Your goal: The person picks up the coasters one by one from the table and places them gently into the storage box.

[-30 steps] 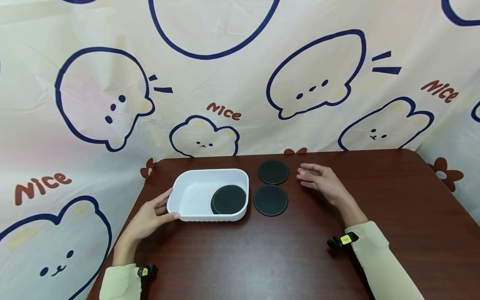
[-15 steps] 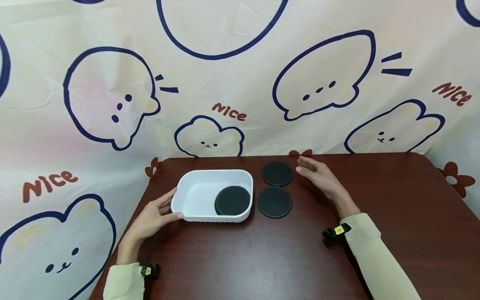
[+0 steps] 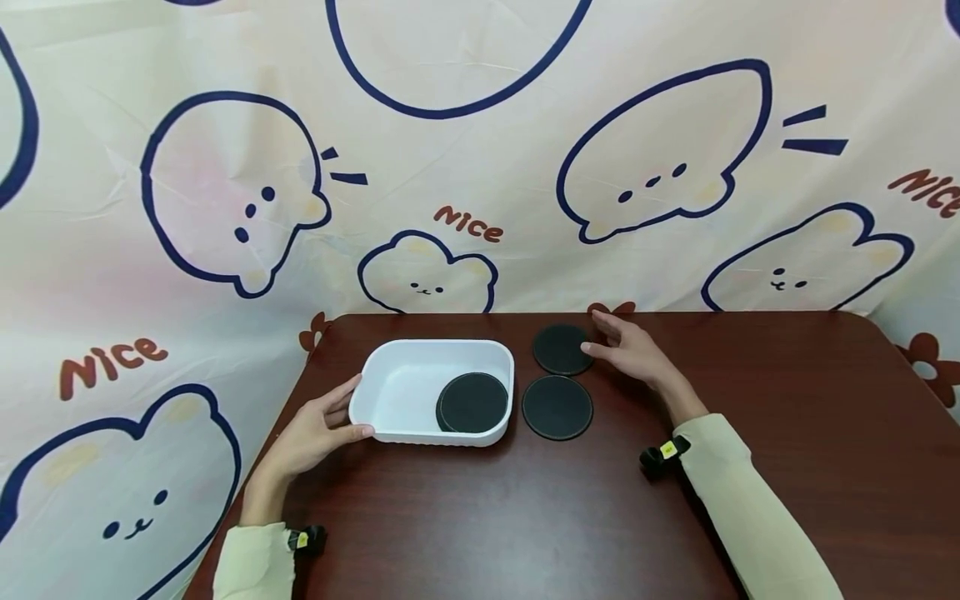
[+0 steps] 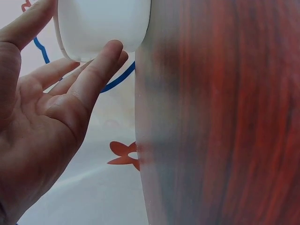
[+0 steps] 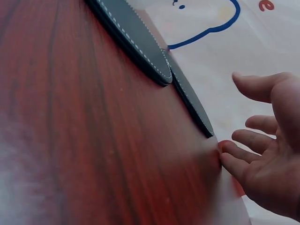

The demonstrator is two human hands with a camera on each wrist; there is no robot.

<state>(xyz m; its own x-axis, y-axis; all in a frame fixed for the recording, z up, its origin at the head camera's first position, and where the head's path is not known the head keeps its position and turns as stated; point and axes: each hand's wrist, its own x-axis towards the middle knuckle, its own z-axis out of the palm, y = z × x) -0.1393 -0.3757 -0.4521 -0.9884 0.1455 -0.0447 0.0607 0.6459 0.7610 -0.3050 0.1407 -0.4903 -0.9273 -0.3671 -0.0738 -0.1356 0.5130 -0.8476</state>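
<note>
A white plastic basin [image 3: 397, 398] stands at the table's left, with black round coasters [image 3: 474, 403] overlapping inside its right end. My left hand [image 3: 315, 429] holds the basin's left end, thumb at the front corner and fingers round the side; the left wrist view shows its fingers against the white wall. Right of the basin lie two more black coasters, a far one [image 3: 562, 349] and a near one [image 3: 557, 407], both with stitched edges. My right hand [image 3: 633, 354] is beside the far coaster, fingers spread, thumb tip overlapping its right edge in the head view. Contact there cannot be told.
The dark brown wooden table [image 3: 480, 517] reaches back to a pale cartoon-print cloth [image 3: 525, 167] hanging behind its far edge. The same cloth covers the left side.
My right hand has moved in toward the far coaster, and its thumb has spread away from the fingers. The left hand stays on the basin. The head view has shifted slightly.
</note>
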